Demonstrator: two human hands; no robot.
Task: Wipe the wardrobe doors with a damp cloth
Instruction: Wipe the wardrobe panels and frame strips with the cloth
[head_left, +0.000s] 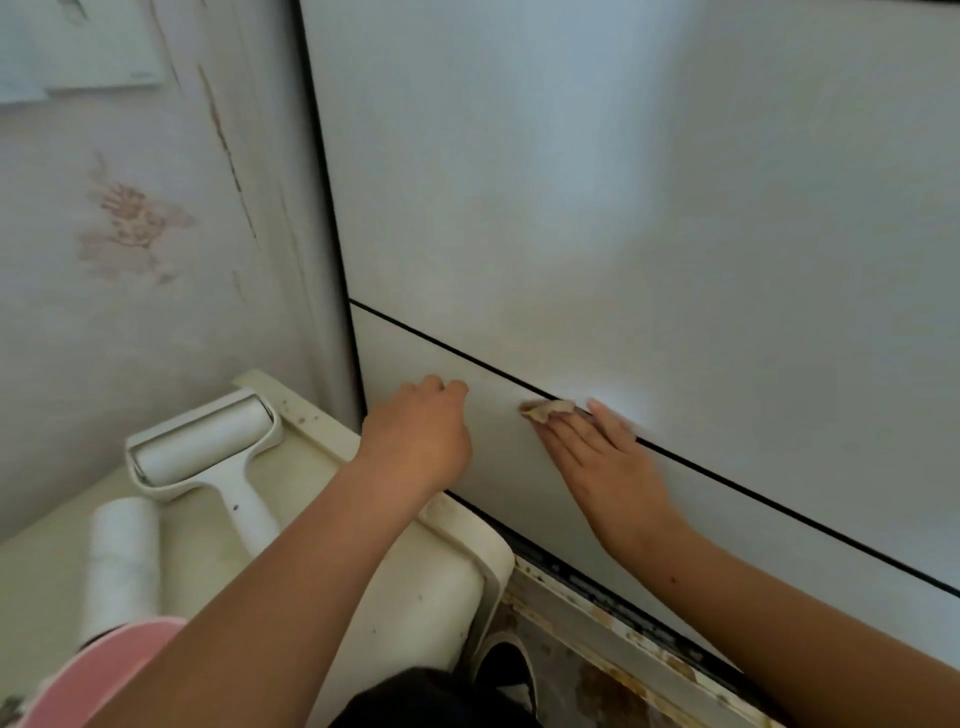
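you're in the middle of the wipe, as far as this shows. the small crumpled beige cloth (545, 409) sits low on the pale grey, smooth-faced wardrobe door (623, 182), right on the thin dark seam (779, 512) that divides the tall upper panel from the shorter lower panel (410, 353). your right hand (608, 457) lies flat over the cloth with fingers straight and spread, pressing it to the surface rather than gripping it. your left hand (421, 431) rests knuckles-first on the lower panel, fingers curled in with nothing visible inside them.

no wet streaks or dull patches show on either panel, so you can't read from here which areas are done. my guess is the seam and the lower strip are in hand now, with everything to the right left to check.

the door looks like hard satin laminate with a soft sheen, so the cloth should glide. the seam is a narrow groove where grime may lodge. below, the metal bottom rail (597, 618) is flecked with rusty brown spots. beside you, a white plastic lint roller (208, 441) and a white spare roll (122, 551) lie on a cream plastic top (457, 571), against stained, peeling wallpaper (130, 223).
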